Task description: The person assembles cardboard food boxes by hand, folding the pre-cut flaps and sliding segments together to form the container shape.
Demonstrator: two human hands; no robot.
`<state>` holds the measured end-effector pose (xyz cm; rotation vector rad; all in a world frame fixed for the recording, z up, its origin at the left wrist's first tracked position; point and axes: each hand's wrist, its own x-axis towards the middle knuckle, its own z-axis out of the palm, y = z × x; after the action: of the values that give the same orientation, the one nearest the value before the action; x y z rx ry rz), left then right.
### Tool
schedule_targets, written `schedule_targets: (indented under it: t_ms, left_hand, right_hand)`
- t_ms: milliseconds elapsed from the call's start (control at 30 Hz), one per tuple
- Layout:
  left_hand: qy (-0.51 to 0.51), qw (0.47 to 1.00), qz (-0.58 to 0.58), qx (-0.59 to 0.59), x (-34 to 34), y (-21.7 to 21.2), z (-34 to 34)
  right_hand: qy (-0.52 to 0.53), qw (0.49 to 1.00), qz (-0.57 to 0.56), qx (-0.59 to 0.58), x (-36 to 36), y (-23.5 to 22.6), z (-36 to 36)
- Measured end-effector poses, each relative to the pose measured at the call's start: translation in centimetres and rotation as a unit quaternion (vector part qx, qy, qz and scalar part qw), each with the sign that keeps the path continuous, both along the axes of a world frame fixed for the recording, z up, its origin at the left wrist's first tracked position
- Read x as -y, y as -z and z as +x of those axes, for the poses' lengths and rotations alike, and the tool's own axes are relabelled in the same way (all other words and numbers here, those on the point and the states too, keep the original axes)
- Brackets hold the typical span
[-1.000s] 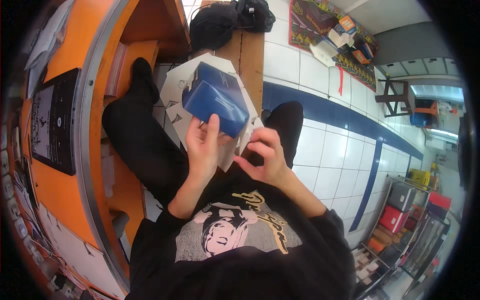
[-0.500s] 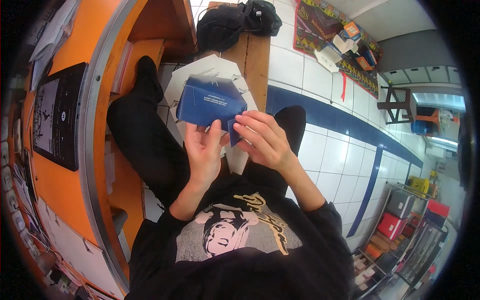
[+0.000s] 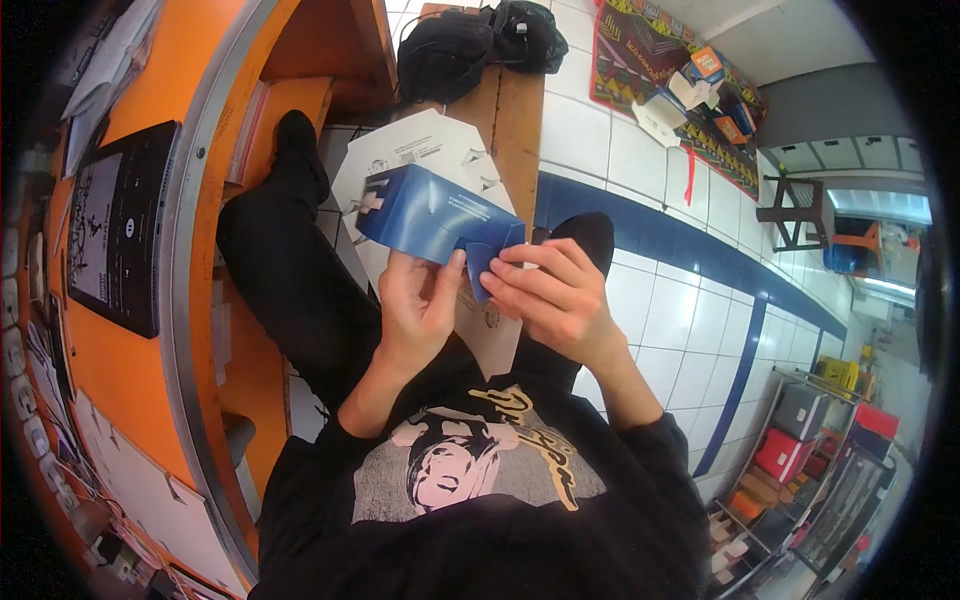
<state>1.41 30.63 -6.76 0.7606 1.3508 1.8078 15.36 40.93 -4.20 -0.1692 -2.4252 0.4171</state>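
Blue carton [image 3: 425, 222], partly folded, its end flap [image 3: 480, 265] projecting unclosed, held above white cardboard sheets [image 3: 430, 140] between the legs; its interior is hidden. The left hand [image 3: 420, 305] grips its lower edge, the right hand [image 3: 560, 300] pinches the flap. Beyond, boxes [image 3: 707, 65] of indiscernible contents occupy a patterned mat [image 3: 635, 50].

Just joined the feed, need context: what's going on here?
A seated person is handling a blue cardboard piece with both bare hands. The left hand grips its lower edge, and the right hand pinches near its right end, beside a small flap that sticks out and down. White cardboard with cut-outs shows beneath it, between the legs. Beyond that, a black bag sits on a wooden bench.
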Motion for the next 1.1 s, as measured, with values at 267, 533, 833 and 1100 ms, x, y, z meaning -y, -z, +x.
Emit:
schedule_targets:
  t_ms: [267,533,833,1100]
  left_hand:
    - [0.034,0.962,-0.038,-0.267,0.4,2.9,1.0]
    - [0.095,0.986,0.078,-0.115,0.2,2.5,2.0]
    - [-0.001,0.965,0.057,-0.256,-0.7,3.7,2.3]
    - [0.191,0.901,-0.033,-0.388,-2.0,3.0,4.4]
  right_hand:
    - [0.065,0.99,-0.062,-0.11,0.5,0.8,-1.0]
    - [0.182,0.932,-0.313,-0.023,0.5,1.0,-0.4]
    - [0.128,0.872,-0.472,-0.026,1.6,4.1,1.8]
    - [0.105,0.729,-0.639,-0.223,4.2,3.0,0.7]
